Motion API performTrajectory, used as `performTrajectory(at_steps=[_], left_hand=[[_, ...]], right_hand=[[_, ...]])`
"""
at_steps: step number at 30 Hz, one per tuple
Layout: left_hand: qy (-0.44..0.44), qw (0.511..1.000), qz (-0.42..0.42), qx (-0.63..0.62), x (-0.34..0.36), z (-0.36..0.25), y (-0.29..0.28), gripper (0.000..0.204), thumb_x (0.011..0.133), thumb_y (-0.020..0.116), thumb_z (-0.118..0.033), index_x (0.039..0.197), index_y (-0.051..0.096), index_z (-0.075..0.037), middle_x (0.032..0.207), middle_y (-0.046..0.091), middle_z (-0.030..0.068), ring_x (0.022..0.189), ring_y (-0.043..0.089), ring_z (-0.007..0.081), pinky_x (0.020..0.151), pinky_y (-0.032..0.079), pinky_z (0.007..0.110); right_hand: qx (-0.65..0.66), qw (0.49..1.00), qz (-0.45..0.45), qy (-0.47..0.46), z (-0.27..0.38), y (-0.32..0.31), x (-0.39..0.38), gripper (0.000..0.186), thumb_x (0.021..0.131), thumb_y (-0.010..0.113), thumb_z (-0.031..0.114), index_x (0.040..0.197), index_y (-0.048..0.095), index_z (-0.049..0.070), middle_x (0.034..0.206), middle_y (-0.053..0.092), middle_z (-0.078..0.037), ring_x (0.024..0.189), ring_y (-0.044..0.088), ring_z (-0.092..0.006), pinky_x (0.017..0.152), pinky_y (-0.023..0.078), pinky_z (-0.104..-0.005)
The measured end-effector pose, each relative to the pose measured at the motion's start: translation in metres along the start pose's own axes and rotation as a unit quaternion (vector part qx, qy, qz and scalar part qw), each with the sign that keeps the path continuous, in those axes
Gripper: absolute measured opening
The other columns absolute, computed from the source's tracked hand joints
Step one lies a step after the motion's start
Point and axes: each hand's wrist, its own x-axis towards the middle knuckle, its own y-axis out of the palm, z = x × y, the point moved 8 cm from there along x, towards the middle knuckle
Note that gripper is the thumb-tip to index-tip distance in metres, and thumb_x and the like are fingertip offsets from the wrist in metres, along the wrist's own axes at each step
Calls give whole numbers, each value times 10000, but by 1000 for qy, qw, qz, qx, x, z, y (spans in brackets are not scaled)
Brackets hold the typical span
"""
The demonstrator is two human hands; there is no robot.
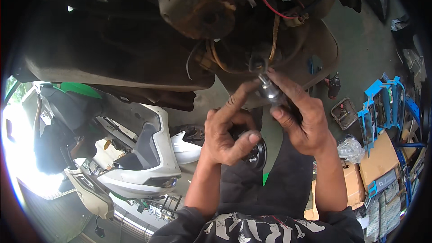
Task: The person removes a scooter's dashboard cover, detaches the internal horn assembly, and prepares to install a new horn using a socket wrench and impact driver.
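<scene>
My right hand (306, 117) pinches a shiny metal cylindrical piece (271, 93) with a narrower tip, between thumb and fingers. My left hand (229, 130) is beside it, its index finger stretched toward the metal piece; I cannot tell whether it touches. The left hand's other fingers curl round a black round part (257, 156), whose rim and small silver fittings show below the thumb. Just above the metal piece is a dark opening with a socket (259, 62) on the underside of a vehicle body panel (121, 58). Tan-wrapped wires (275, 36) run down to it.
A red wire (270, 5) and a rusty rounded housing (198, 11) hang overhead. On the left, a white and grey scooter (144, 162) is near a person (56, 139). On the right are a tray of small parts (344, 113), blue frames (382, 103) and cardboard boxes (380, 155).
</scene>
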Motion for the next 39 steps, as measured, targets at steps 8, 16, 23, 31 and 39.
performTrajectory(at_steps=[8, 16, 23, 31, 39], left_hand=[[-36, 994, 80, 63, -13, 4, 16, 731, 750, 705, -227, 1378, 491, 77, 560, 592, 67, 535, 595, 192, 584, 470, 269], [-125, 990, 61, 3, -32, 30, 39, 476, 888, 675, -316, 1252, 632, -12, 629, 604, 52, 562, 575, 175, 590, 466, 301], [-167, 983, 4, -73, -32, 53, 65, 617, 1006, 412, -582, 1072, 663, -22, 846, 651, 36, 769, 590, 115, 710, 477, 273], [-252, 962, 12, -107, -27, 46, 90, 541, 979, 602, -421, 1321, 494, -16, 997, 669, 97, 893, 596, 137, 815, 483, 291], [-178, 962, 207, 13, -14, -2, 112, 872, 692, 875, -228, 1420, 438, -29, 1221, 633, 168, 1003, 678, 253, 836, 550, 374]], right_hand=[[92, 985, -15, 145, -28, 9, -38, 427, 939, 662, 141, 1322, 545, -9, 1229, 655, -176, 1059, 681, -260, 882, 540, -324], [153, 956, -69, 242, -68, 4, -86, 258, 985, 597, 215, 1117, 536, 2, 820, 592, -62, 667, 543, -119, 604, 432, -260], [258, 937, -93, 218, -66, -6, -99, 272, 1024, 534, 255, 1127, 480, 10, 792, 536, -25, 576, 446, -72, 538, 381, -227], [173, 958, -132, 187, -57, -31, -111, 359, 988, 610, 338, 1094, 492, 16, 817, 571, -43, 618, 488, -96, 573, 416, -253], [241, 921, -165, 259, -71, -51, -122, 271, 981, 635, 249, 1069, 484, 42, 702, 554, -5, 553, 446, -36, 497, 354, -212]])
